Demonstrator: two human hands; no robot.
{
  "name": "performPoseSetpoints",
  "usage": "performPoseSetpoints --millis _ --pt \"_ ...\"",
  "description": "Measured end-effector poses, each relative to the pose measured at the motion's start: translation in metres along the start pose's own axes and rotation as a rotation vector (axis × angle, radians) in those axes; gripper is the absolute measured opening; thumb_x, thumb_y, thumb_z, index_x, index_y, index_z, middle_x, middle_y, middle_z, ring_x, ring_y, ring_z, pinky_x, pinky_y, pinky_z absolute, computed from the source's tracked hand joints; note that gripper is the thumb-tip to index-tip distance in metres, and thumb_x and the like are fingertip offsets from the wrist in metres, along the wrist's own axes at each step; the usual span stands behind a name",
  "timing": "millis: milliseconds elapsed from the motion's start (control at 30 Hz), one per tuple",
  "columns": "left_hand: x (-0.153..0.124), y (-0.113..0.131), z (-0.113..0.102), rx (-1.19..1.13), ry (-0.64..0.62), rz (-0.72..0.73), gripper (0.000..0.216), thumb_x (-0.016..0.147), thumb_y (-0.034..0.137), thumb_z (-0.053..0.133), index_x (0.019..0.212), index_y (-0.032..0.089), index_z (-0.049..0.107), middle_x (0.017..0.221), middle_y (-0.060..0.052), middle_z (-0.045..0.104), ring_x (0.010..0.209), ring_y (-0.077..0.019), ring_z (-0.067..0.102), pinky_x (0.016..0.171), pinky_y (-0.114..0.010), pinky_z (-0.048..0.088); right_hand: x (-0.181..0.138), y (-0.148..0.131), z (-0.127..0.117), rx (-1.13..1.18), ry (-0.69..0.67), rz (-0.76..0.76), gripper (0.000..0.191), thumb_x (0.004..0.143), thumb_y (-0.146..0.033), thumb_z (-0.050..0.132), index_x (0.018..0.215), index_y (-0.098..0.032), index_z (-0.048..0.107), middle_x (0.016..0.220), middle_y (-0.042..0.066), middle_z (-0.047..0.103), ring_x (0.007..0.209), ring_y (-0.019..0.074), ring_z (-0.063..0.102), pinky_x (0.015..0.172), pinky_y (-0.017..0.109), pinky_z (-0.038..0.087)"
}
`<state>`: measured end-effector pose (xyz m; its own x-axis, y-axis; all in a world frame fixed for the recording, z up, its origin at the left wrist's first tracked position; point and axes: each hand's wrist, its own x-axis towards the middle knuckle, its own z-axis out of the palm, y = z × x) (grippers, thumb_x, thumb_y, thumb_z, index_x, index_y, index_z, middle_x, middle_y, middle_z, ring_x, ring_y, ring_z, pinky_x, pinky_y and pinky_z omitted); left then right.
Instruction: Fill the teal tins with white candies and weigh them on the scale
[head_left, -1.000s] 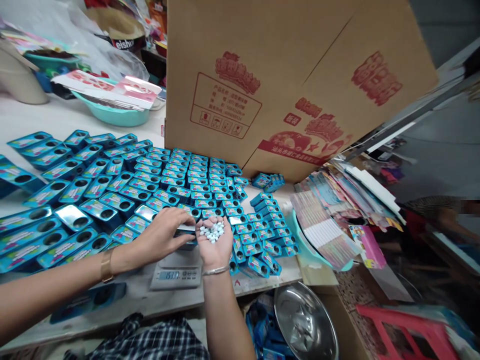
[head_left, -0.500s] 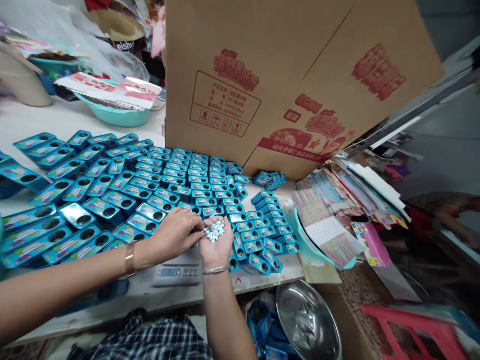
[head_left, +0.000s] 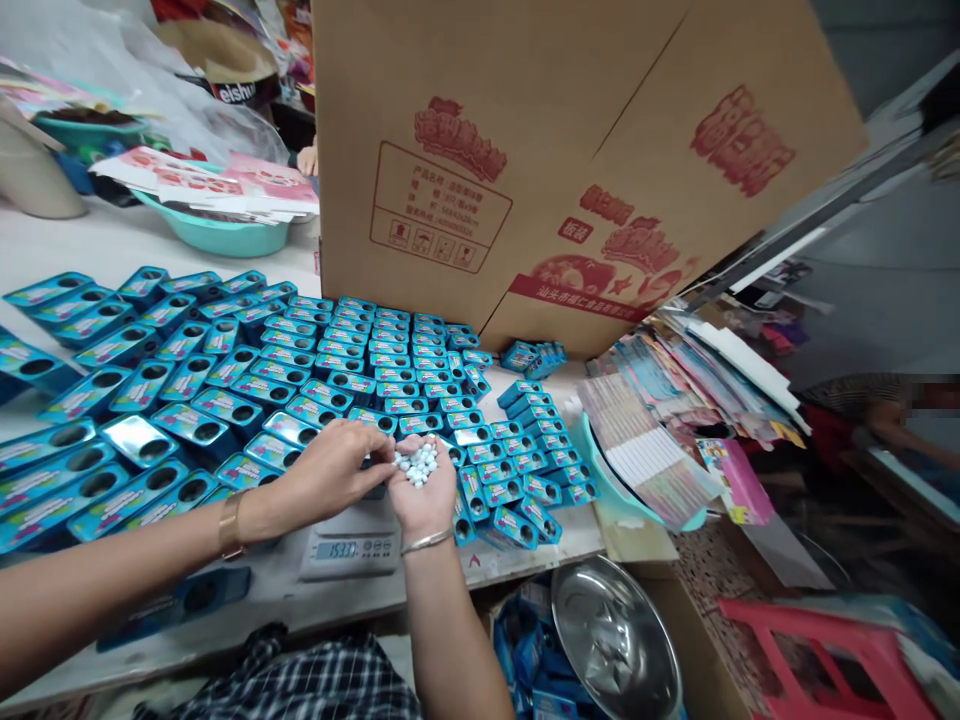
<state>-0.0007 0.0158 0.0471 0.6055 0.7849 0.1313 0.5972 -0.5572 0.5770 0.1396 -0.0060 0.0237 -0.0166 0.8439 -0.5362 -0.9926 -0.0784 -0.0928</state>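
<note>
My right hand (head_left: 424, 495), palm up and cupped, holds a small heap of pale blue-white candies (head_left: 417, 463). My left hand (head_left: 330, 470) comes in from the left with its fingers and thumb pinched together at the edge of that palm. What lies between its fingertips, if anything, is hidden. Just below both hands a digital scale (head_left: 351, 552) shows a lit display. Past them stand many blue tins (head_left: 341, 360) in rows, each with a dark round hole at one end of its top.
A big cardboard box (head_left: 555, 130) stands behind the tins. Teal basins (head_left: 240, 238) with printed cards flank it. At the table's front edge, a metal lid (head_left: 619, 640) leans over blue packs. A red stool (head_left: 817, 650) is at right. Another person (head_left: 877, 400) sits far right.
The view has shifted slightly, so things sit a little further left. My hands keep the same pose, with the left fingers still at the right palm. The scale reading looks unchanged.
</note>
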Motion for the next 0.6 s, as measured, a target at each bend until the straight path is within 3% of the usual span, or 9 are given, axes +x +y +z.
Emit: performPoseSetpoints --millis 233,400,600 --pt "0.003 0.001 -0.006 0.046 0.081 0.09 0.02 0.09 0.042 0.062 0.093 0.025 0.07 0.086 -0.001 0.067 0.085 -0.0191 0.059 0.08 -0.034 0.039 -0.002 0.001 0.004 0.016 0.019 0.032 0.037 0.098 -0.027 0.033 0.063 -0.021 0.045 0.056 -0.005 0.05 0.054 0.0098 0.052 0.06 0.023 0.049" --pt "-0.007 -0.029 -0.012 0.064 0.093 0.031 0.031 0.087 0.051 0.06 0.1 0.025 0.069 0.091 -0.002 0.07 0.087 -0.0211 0.061 0.079 -0.033 0.041 -0.012 -0.017 0.0 0.077 -0.034 0.021 0.038 0.098 -0.03 0.035 0.064 -0.02 0.049 0.057 -0.005 0.052 0.056 0.0095 0.053 0.076 0.031 0.056" --pt "-0.022 -0.047 -0.002 0.256 0.026 0.005 0.033 0.088 0.057 0.055 0.093 0.028 0.071 0.091 -0.002 0.069 0.09 -0.0236 0.059 0.089 -0.038 0.036 -0.015 -0.034 -0.008 0.159 -0.014 -0.012 0.036 0.096 -0.029 0.039 0.063 -0.019 0.051 0.061 -0.003 0.054 0.058 0.0095 0.055 0.077 0.031 0.056"
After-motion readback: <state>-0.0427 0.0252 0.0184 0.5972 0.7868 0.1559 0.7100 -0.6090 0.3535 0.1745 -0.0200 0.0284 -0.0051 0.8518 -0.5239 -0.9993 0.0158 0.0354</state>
